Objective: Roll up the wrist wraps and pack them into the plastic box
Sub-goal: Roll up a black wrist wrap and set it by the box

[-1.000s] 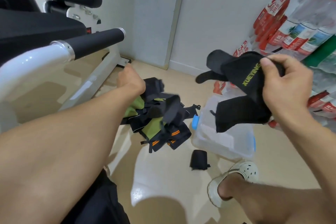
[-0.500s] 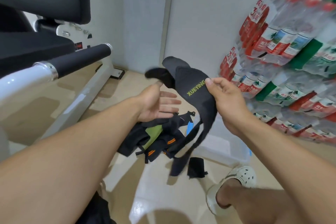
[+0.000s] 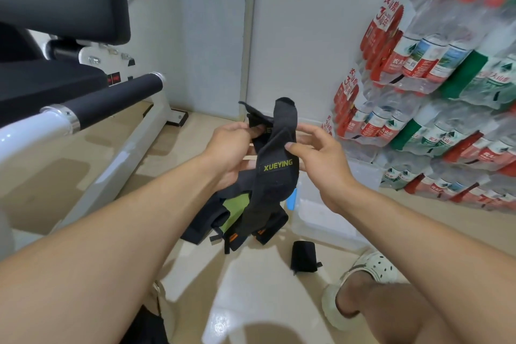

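A black wrist wrap (image 3: 275, 176) with yellow XUEYING lettering hangs unrolled in the air between my hands. My left hand (image 3: 231, 148) pinches its upper end. My right hand (image 3: 312, 153) touches its right edge with thumb and fingers spread. Below it on the floor lies a heap of black, green and orange wraps (image 3: 237, 220). One rolled black wrap (image 3: 303, 255) lies on the floor in front of the clear plastic box (image 3: 329, 218) with a blue latch, which stands to the right of the heap.
A white gym machine frame with a black padded roller (image 3: 111, 100) and black seat fills the left. Packs of bottled water (image 3: 435, 86) are stacked against the right wall. My right foot in a white clog (image 3: 363, 282) rests near the box.
My left hand rose from the heap and took the wrap's upper end. My right hand shifted its hold down the wrap, which now hangs straighter in front of me.
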`<state>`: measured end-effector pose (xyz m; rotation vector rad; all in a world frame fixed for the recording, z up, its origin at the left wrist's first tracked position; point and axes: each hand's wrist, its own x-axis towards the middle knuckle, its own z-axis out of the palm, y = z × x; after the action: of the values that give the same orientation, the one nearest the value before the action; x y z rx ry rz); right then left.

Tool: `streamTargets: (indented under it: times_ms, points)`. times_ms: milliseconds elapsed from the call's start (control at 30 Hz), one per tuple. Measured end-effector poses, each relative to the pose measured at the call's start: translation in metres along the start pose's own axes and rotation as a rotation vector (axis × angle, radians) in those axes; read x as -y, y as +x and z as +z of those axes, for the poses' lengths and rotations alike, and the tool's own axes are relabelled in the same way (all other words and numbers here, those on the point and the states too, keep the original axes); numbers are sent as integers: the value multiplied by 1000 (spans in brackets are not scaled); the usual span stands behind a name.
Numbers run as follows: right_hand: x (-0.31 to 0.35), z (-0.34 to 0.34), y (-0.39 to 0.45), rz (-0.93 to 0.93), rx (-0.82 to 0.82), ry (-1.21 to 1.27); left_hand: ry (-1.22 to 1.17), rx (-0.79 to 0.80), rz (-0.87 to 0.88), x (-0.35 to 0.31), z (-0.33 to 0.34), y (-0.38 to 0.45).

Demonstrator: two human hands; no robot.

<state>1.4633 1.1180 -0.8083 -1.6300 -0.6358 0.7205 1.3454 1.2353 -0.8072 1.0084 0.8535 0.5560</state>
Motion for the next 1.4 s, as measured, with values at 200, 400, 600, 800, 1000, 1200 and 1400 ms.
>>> streamTargets:
  times_ms: [200,400,600,800,1000,1200,1400]
  points:
    - [8,6,-4,-121,-37,64,65,13,-28,1,0,-6]
    - [11,4,4,-59,-167,265,-27,-111,-98,-1,-5,-2]
    - [14,-13,15,-38,-158,275,17,-133,-25,-8,-32,8]
    - [10,-14,13,8,-79,169,206,-152,124,-5,-43,13]
    - [10,-15,15,26,-40,101,262,-109,148,-6,-50,14]
    - [10,-13,17,62,-1,125,289,-76,137,-6,-51,14]
    - [12,-12,17,88,36,136,297,0,128,-7,-45,7]
